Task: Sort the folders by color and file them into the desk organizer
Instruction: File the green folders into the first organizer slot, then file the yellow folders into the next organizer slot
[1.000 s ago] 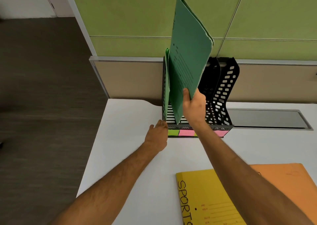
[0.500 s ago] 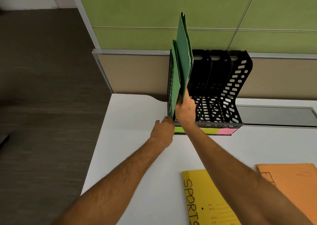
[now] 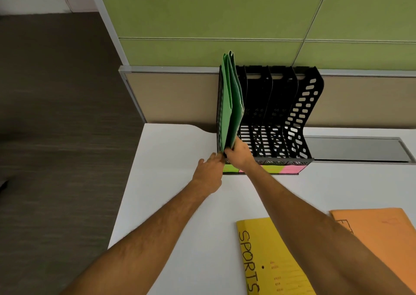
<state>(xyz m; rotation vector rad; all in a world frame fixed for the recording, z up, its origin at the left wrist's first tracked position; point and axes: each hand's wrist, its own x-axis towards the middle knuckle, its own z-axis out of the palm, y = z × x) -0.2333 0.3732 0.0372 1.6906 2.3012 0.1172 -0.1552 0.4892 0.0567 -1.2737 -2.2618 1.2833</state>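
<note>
At the centre of the frame a black mesh desk organizer [image 3: 299, 114] stands on the white desk [image 3: 171, 204] against the green partition [image 3: 202, 13]. Green folders [image 3: 231, 101] stand upright in its leftmost slot; the other slots look bare. The right hand [image 3: 239, 154] pinches the bottom front corner of the nearest green folder, fingers closed on its edge. The left hand [image 3: 209, 173] reaches to the organizer's left front corner, fingers loosely extended and touching it; whether it grips anything cannot be told. Coloured sticky labels [image 3: 290, 169] line the organizer's front base. At lower right, a yellow folder marked SPORTS [image 3: 270, 261] and an orange folder [image 3: 382, 238] lie flat on the desk.
</note>
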